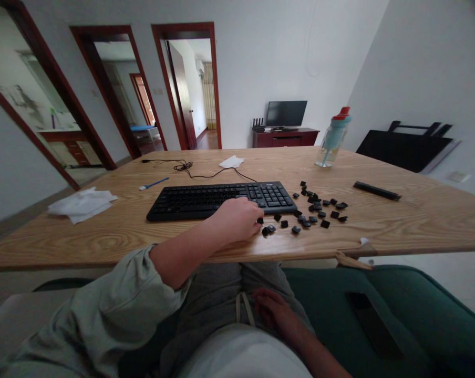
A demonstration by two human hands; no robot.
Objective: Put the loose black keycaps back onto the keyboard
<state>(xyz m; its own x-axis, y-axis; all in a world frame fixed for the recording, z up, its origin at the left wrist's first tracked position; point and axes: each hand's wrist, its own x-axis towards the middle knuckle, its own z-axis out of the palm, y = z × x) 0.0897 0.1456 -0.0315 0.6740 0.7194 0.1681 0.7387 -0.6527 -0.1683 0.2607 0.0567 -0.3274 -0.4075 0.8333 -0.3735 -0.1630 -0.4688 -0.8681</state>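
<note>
A black keyboard [190, 202] lies on the wooden table in front of me, its keys still in place across most of it. My left hand [237, 220] reaches over its front edge, fingers curled down at the right part. A small black keycap [260, 221] shows between thumb and forefinger; the other fingers are mostly hidden by the back of the hand. Several loose keycaps [314, 206] are scattered right of the keyboard, some on their sides. Down on my lap, my right hand [269, 308] rests with loosely bent fingers and nothing in it.
White tissues [82, 203] and a blue brush [154, 184] lie left. Behind the keyboard are its cable [217, 176] and another tissue [231, 161]. A water bottle [332, 139] stands back right, near a long black strip [377, 190]. The table's front edge [229, 257] is close to me.
</note>
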